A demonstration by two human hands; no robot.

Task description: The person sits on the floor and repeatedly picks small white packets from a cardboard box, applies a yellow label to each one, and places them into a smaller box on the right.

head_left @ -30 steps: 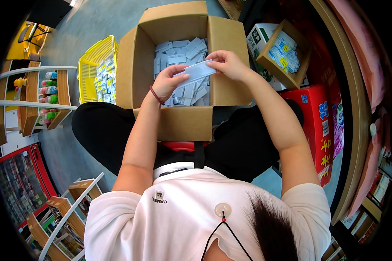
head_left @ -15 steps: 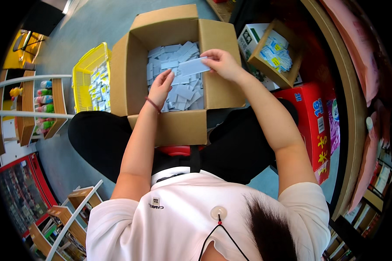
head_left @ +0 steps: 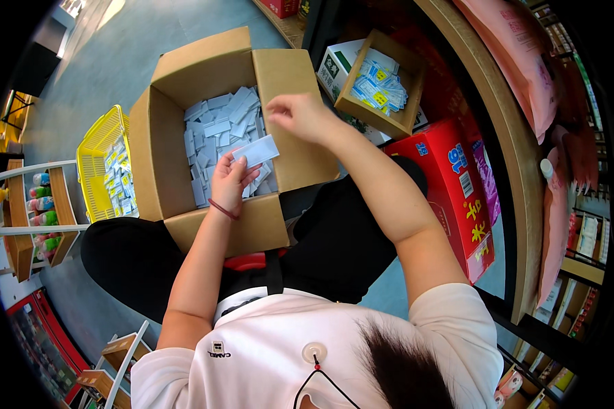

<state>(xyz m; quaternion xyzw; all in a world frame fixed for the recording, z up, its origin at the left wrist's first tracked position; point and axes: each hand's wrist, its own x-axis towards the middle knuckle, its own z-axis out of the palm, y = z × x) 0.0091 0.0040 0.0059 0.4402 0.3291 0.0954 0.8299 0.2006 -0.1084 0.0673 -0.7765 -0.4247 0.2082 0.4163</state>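
My left hand (head_left: pixel 229 176) is closed on a flat, pale plastic label holder (head_left: pixel 256 148), held over the cardboard box (head_left: pixel 164 146) in front of my legs. The box contains several similar pale pieces (head_left: pixel 218 119), lying jumbled. My right hand (head_left: pixel 293 113) is raised above and right of the held holder, over the box's right flap, its bent fingers apart with nothing visible in them.
A yellow basket (head_left: pixel 91 160) of labels stands left of the box. Rightward are a wooden drawer (head_left: pixel 400 119) with blue-and-yellow cards and a red carton (head_left: pixel 443 204) beside shelving (head_left: pixel 522 273). Low display racks (head_left: pixel 22 228) line the left. My black-trousered legs (head_left: pixel 123 252) border the box.
The holder passed from my right hand's grip into my left hand; my right hand has let go and moved up from it. The view has swung, shifting the box left and lower in the picture.
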